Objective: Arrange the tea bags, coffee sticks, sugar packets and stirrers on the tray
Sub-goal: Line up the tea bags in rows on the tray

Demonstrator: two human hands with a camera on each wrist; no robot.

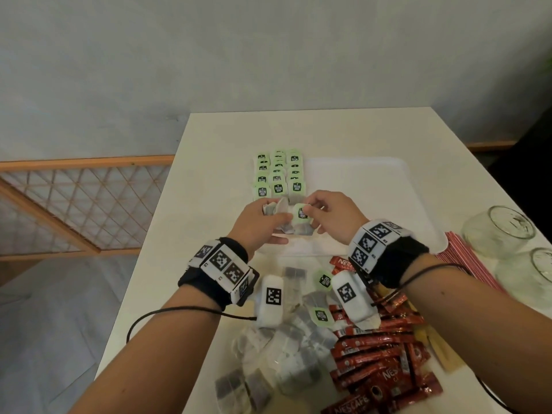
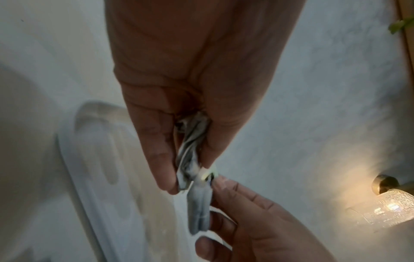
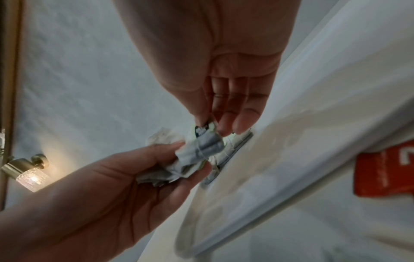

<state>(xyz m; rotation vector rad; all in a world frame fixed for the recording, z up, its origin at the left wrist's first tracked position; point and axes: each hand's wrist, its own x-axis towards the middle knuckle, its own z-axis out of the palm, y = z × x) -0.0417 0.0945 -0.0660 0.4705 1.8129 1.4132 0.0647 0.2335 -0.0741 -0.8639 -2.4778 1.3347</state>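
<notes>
Overhead: left hand [image 1: 254, 222] grip clutches tea bags [image 1: 276, 212]; right hand [image 1: 331, 213] pinches green tag [image 1: 302, 212]; sticks [image 1: 379, 363] read "NESCAFE".

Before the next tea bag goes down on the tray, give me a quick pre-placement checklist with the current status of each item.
1. Left hand holds spare tea bags: ok.
2. Right hand pinches one bag by its green tag: ok.
3. That bag is free of the bunch: cannot tell; they touch.
4. Rows of bags on the tray are tidy: ok.
5. Bare tray space beside the rows: ok.
6. Coffee sticks on the tray: not ok, on the table.
</notes>
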